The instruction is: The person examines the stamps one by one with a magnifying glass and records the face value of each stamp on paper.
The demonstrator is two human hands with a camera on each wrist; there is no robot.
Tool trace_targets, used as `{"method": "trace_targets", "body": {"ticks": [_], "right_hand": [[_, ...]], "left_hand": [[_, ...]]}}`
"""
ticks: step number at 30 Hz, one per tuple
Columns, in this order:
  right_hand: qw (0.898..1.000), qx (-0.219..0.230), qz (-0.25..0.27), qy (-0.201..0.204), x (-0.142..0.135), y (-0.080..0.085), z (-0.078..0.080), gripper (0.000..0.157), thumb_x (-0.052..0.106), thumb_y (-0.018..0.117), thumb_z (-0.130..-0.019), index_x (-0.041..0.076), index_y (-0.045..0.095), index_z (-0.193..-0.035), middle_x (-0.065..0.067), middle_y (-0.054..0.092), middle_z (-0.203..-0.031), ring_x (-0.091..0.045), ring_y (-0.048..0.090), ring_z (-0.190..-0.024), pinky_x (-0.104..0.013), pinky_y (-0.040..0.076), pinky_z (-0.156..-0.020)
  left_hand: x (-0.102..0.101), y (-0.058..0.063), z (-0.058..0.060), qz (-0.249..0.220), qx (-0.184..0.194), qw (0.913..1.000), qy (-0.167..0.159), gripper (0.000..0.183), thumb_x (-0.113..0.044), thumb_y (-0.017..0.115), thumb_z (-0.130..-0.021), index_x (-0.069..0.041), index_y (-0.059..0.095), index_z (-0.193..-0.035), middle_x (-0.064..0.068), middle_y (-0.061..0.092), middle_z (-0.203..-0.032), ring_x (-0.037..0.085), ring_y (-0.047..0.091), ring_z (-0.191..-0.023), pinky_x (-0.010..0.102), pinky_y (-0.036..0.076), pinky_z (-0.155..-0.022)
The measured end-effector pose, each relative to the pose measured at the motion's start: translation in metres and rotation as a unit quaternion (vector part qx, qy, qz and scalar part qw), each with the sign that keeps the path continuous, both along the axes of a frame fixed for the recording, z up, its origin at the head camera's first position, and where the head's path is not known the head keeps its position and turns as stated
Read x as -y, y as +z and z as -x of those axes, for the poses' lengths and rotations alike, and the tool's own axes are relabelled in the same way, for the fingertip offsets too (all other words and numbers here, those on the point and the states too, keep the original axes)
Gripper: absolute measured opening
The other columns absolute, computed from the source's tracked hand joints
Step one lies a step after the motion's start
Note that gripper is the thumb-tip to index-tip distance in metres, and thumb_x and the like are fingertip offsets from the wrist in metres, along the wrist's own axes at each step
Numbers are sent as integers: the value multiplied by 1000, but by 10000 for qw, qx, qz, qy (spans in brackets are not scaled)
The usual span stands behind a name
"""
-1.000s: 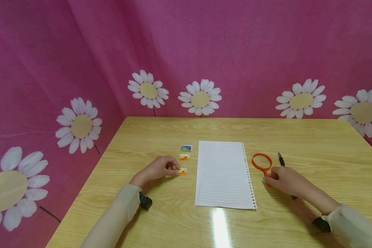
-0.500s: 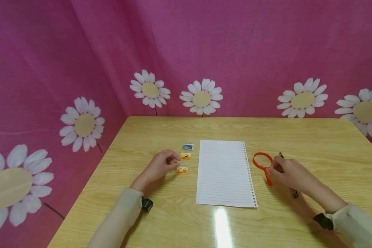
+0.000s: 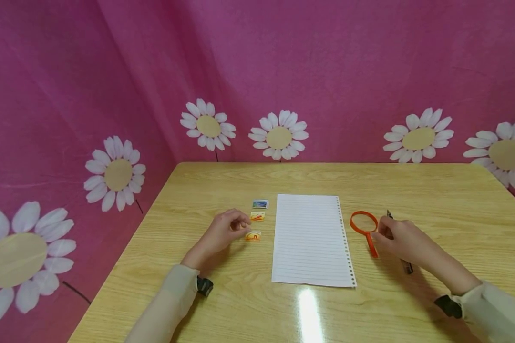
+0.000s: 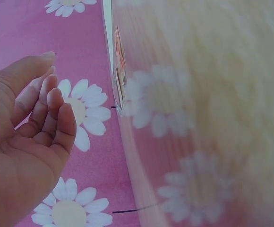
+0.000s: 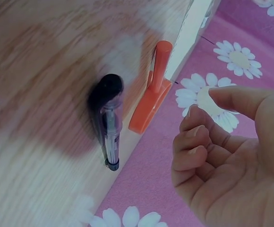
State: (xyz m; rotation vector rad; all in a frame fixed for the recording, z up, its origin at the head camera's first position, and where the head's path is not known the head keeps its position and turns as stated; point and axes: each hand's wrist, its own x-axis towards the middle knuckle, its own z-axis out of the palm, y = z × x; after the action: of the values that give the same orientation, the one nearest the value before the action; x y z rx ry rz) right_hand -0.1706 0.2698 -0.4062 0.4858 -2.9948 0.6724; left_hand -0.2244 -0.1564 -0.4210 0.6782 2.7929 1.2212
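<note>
My left hand (image 3: 227,232) hovers just left of three small stamp-like picture cards, its fingers loosely bent and holding nothing. The far card (image 3: 260,204) is blue; the middle card (image 3: 258,216) and the near card (image 3: 253,237) are yellow with red. In the left wrist view the fingers (image 4: 49,106) are apart from the table. Over a black pen (image 3: 406,267) floats my right hand (image 3: 401,238), beside an orange magnifying glass (image 3: 371,245). The right wrist view shows that hand's fingers (image 5: 193,146) loosely curled, clear of both pen (image 5: 111,123) and magnifier (image 5: 158,71).
A lined sheet of paper (image 3: 311,240) with a punched right edge lies between the cards and the magnifying glass. The wooden table (image 3: 326,178) ends at a pink flowered cloth (image 3: 326,71) behind and to the left.
My right hand has lifted up and away from the magnifying glass handle. Slightly raised, my left hand has drawn back from the near card. Both have hardly moved in the last half second.
</note>
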Motion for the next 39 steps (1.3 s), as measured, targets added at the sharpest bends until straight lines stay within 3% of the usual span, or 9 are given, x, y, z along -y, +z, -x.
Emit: {"method": "trace_targets", "body": {"ticks": [10,17,27,39], "right_hand": [[10000,6,6,-18,-6,-1,-1,14,18,66,-92,7,58,-86,5,55,-66,-3,41,-54,-21,36,-52],[9999,77,33,-105,-10,1,0,16,18,65,-93,6,58,-87,3,56,-67,-5,42,-55,-22,36,-52],[9998,-49,-65,-158,-14,3,3,17,17,65,-93,4,56,-87,2,55,-66,-6,41,-54,-22,35,-51],[9996,-143,-143,-220,-21,5,9,18,16,64,-94,0,56,-90,-2,60,-69,-7,45,-53,-23,38,-50]], "left_hand": [[-4,1,-3,89,18,10000,0,16,-14,71,-89,-5,68,-102,2,62,-90,12,51,-81,18,43,-72],[-8,2,-4,82,-259,9995,-156,15,-14,72,-88,-5,68,-100,3,63,-89,10,52,-79,18,45,-71],[-16,3,-10,168,-496,9986,-83,19,-14,74,-86,-7,69,-102,3,64,-94,10,57,-83,21,50,-77],[-26,3,-18,161,-553,9970,-523,20,-10,73,-87,-3,67,-104,8,63,-95,19,58,-84,28,53,-78]]}}
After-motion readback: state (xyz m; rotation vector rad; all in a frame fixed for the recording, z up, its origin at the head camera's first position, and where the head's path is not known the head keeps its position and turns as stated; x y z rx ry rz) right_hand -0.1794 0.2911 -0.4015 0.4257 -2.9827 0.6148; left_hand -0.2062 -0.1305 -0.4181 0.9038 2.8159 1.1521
